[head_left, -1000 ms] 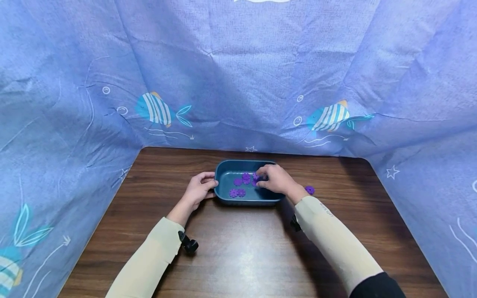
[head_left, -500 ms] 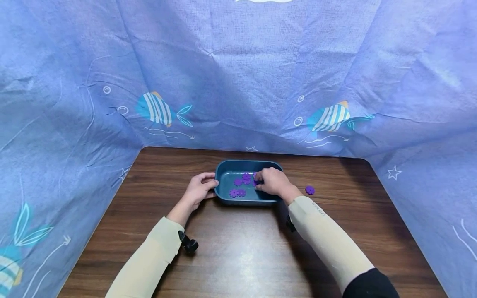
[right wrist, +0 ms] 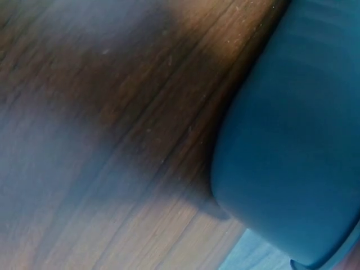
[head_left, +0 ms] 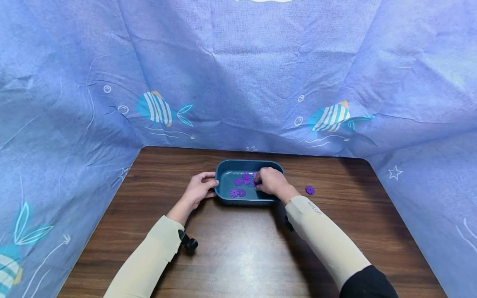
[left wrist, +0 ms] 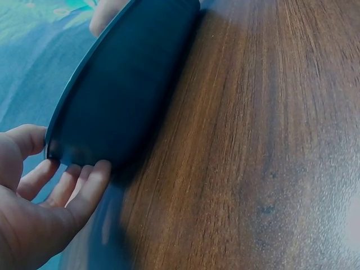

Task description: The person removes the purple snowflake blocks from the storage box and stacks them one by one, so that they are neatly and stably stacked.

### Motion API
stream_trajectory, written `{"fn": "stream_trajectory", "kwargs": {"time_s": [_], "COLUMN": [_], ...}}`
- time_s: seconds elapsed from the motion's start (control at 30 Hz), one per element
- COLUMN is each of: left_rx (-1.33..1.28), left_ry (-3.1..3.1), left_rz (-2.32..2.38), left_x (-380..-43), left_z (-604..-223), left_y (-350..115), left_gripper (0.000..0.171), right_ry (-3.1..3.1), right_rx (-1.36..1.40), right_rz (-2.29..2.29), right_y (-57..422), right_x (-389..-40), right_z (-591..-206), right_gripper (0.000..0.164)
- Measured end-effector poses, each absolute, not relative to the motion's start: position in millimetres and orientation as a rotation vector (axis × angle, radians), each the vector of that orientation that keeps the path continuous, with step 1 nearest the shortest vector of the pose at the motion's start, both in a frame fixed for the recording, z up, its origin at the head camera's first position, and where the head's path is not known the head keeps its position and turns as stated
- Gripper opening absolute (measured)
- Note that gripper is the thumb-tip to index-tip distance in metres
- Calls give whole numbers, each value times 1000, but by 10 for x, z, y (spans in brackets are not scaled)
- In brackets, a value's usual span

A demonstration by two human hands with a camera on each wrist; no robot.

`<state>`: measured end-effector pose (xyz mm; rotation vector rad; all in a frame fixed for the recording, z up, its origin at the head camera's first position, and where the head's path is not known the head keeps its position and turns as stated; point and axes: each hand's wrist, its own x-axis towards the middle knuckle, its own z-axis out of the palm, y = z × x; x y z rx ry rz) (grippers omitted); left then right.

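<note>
A dark teal rectangular tray [head_left: 244, 203] stands on the wooden table, with several purple flower-shaped discs [head_left: 238, 181] lying on its floor. My left hand [head_left: 198, 189] grips the tray's left end, thumb at the rim; in the left wrist view its fingertips [left wrist: 101, 167] press the outer wall. Over the right part of the tray, my right hand [head_left: 272, 181] reaches inside, thumb and fingers curled round a purple disc [head_left: 255, 183] that they partly cover. The right wrist view shows the tray's outside wall [right wrist: 292, 129], with that hand's fingers hidden behind it.
One more purple disc [head_left: 310, 190] lies on the wooden table [head_left: 238, 240], right of the tray. A blue fish-patterned cloth [head_left: 238, 82] hangs behind the table and along both sides. A black wrist camera [head_left: 190, 244] sticks out below the left forearm.
My right hand has shifted slightly left and down into the tray, its fingers closing in on the discs there. The left hand and the tray stay where they were.
</note>
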<state>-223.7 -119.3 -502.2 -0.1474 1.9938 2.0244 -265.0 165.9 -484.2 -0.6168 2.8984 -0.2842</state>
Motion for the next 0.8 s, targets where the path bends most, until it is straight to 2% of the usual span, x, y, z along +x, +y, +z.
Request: {"fn": "stream_trajectory", "kwargs": {"time_s": [0.13,0.4,0.8], "left_rx": [-127,-142,-160], "left_ry": [2004,1997,2006], "left_rz": [2025,2021,2021], "left_x": [-2241,-2232,-2202], "left_z": [-5022,-5035,-5007], "left_y": [-1199,-1189,-1186], "left_gripper": [46,45,44], "right_ry": [2895,2843,2871], "right_rx": [-656,-670,-791], "right_rz": [-285,-299,-260], "right_y": [1642,1668,1644], "right_x": [-2655,-2670,-2618], "right_z": [-4816,-4839,-4804], "right_gripper": [13,26,29]}}
